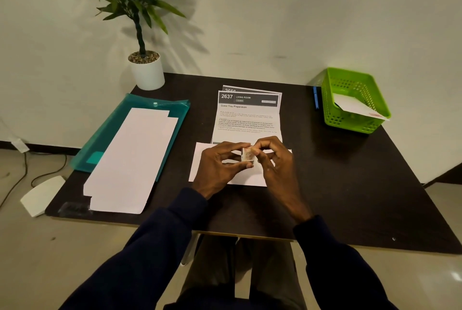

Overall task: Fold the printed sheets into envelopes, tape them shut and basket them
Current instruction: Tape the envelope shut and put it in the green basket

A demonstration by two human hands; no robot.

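A white envelope (200, 159) lies flat on the dark table (325, 172) in front of me. Just above it, my left hand (220, 167) pinches a small roll of patterned tape (247, 155) between thumb and fingers. My right hand (272, 159) touches the same roll from the right, its fingertips at the roll's top edge. Behind the envelope lie two creased printed sheets (247, 117), the top one headed "2637 Living Room". A green basket (355, 100) at the back right holds one taped white envelope (355, 107).
Several blank envelopes (132, 159) are stacked on a teal plastic folder (140, 102) at the left. A potted plant (146, 69) stands at the back left corner. A blue pen (316, 97) lies beside the basket. A white object (41, 194) sits on the floor at left.
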